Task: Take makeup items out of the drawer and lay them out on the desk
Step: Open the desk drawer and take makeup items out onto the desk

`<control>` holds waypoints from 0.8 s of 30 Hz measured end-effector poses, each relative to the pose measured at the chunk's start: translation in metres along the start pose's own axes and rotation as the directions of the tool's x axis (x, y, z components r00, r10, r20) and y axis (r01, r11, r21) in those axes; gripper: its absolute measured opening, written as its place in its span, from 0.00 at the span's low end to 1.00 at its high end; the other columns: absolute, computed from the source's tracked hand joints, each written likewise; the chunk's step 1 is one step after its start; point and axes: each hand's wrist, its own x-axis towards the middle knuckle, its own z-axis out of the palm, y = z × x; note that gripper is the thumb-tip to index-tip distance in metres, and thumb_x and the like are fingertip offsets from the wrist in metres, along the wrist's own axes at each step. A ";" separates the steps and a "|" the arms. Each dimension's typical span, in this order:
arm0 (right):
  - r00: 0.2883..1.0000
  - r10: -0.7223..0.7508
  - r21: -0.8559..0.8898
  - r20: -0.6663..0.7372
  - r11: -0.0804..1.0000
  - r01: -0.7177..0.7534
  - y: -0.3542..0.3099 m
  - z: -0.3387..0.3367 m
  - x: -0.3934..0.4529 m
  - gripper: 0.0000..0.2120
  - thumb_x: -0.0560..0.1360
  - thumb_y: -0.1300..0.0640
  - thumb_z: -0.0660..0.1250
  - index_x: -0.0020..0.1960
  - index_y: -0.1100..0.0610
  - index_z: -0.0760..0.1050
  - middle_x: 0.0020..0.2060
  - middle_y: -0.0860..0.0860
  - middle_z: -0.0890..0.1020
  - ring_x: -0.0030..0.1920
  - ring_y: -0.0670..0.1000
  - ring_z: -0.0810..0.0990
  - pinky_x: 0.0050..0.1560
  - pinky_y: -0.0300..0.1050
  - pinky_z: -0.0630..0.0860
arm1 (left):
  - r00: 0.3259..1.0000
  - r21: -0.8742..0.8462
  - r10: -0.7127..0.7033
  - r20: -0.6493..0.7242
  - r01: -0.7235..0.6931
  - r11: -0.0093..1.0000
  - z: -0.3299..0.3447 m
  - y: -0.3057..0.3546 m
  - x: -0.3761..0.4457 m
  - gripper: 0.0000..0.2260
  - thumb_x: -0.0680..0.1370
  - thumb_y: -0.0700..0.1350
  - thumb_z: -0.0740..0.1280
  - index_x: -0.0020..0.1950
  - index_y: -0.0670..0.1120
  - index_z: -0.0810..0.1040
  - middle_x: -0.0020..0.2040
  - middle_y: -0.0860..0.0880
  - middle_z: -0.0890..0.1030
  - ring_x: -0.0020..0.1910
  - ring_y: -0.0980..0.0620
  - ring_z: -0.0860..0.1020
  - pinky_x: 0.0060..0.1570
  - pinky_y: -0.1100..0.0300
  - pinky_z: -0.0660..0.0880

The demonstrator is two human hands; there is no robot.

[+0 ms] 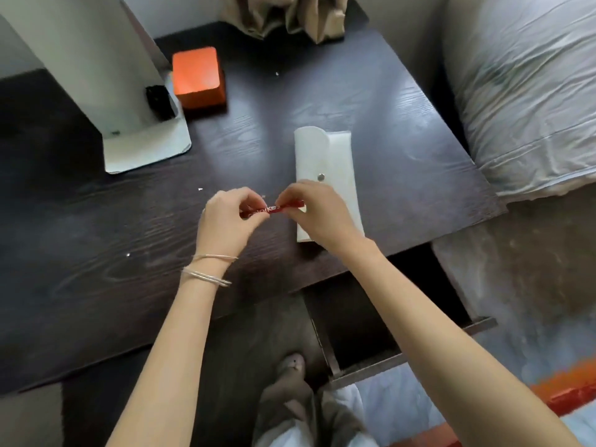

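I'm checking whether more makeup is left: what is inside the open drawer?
The open drawer shows only a dark interior with no items visible; the right forearm crosses over it, and its back part lies hidden under the desk.

Red tube [273,209] with white lettering; white pouch [325,162]; orange box [197,77]; dark wood-grain desk [96,237].

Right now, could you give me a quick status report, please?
Left hand and right hand pinch red makeup stick above desk. White pouch already out. Drawer open.
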 end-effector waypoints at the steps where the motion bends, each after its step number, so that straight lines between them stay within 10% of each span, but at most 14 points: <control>1: 1.000 -0.007 -0.072 0.022 0.997 0.008 -0.004 0.014 0.005 0.06 0.74 0.57 0.68 0.49 0.55 0.81 0.46 0.51 0.82 0.50 0.53 0.77 0.48 0.46 0.73 | 1.000 0.024 -0.026 -0.006 0.026 0.999 0.001 -0.015 -0.002 0.03 0.69 0.43 0.73 0.41 0.50 0.81 0.39 0.51 0.82 0.43 0.49 0.78 0.49 0.50 0.77; 9: 0.982 -0.028 -0.094 0.187 0.995 0.046 -0.002 0.055 -0.008 0.13 0.74 0.61 0.68 0.58 0.54 0.79 0.56 0.50 0.80 0.59 0.50 0.74 0.58 0.42 0.72 | 0.996 0.072 -0.089 -0.031 0.091 0.993 0.022 -0.069 -0.015 0.05 0.70 0.45 0.73 0.44 0.49 0.80 0.44 0.50 0.82 0.45 0.47 0.77 0.50 0.50 0.74; 16: 0.990 0.108 0.163 -0.094 0.982 -0.092 0.010 -0.005 -0.072 0.16 0.71 0.61 0.73 0.58 0.55 0.79 0.54 0.47 0.81 0.55 0.40 0.76 0.59 0.30 0.70 | 0.985 -0.146 0.116 -0.131 -0.135 0.980 0.033 -0.018 -0.060 0.10 0.70 0.43 0.74 0.49 0.47 0.80 0.47 0.52 0.81 0.48 0.53 0.76 0.51 0.62 0.73; 24: 0.924 0.337 0.179 -0.183 0.935 -0.305 0.085 -0.041 -0.173 0.15 0.71 0.58 0.73 0.57 0.52 0.79 0.51 0.44 0.82 0.53 0.40 0.79 0.56 0.25 0.70 | 0.955 -0.495 0.231 0.185 -0.113 0.862 0.139 0.037 -0.129 0.11 0.72 0.41 0.72 0.53 0.46 0.80 0.48 0.54 0.81 0.48 0.61 0.78 0.52 0.66 0.76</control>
